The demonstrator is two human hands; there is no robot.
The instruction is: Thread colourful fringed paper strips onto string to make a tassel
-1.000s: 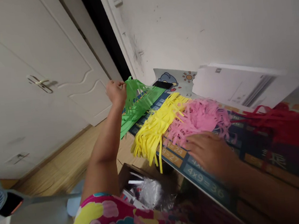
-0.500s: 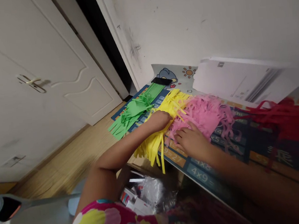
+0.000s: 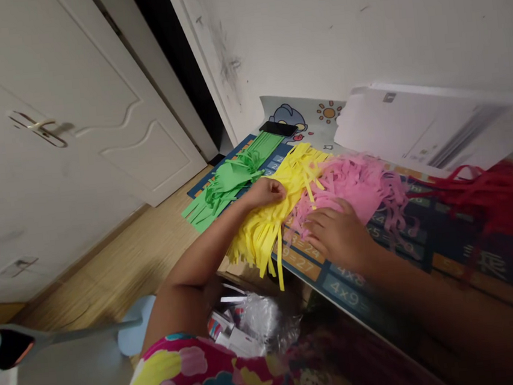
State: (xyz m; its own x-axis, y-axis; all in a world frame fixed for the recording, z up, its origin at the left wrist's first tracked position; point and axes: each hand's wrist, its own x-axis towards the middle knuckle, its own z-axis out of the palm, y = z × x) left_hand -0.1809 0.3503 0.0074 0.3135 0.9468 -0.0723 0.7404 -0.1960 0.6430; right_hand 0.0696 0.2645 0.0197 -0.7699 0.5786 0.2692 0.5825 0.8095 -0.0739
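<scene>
A yellow fringed paper (image 3: 291, 177), cut into long strips, runs diagonally over the table's near edge, and several strips hang down. Above its middle is my left hand (image 3: 266, 191), fingers curled into a pinch; whether a strip is between them is hidden. My right hand (image 3: 339, 230) rests with spread fingers at the near side of a pink fringed paper (image 3: 360, 185), its fingertips touching or just over the strips. A green fringed paper (image 3: 232, 179) lies beyond my left hand, bunched in the middle.
A blue multiplication-table mat (image 3: 339, 293) covers the table. At the far end are a black phone (image 3: 279, 129) and a white box (image 3: 413, 123) against the wall. Red strips (image 3: 506, 198) lie at right. Below the edge sits clear plastic wrapping (image 3: 262, 322); a fan (image 3: 12, 346) stands left.
My left hand has shifted slightly back and left off the yellow strips, its fingers still curled. My right hand moved a little to the right. The view tilted slightly.
</scene>
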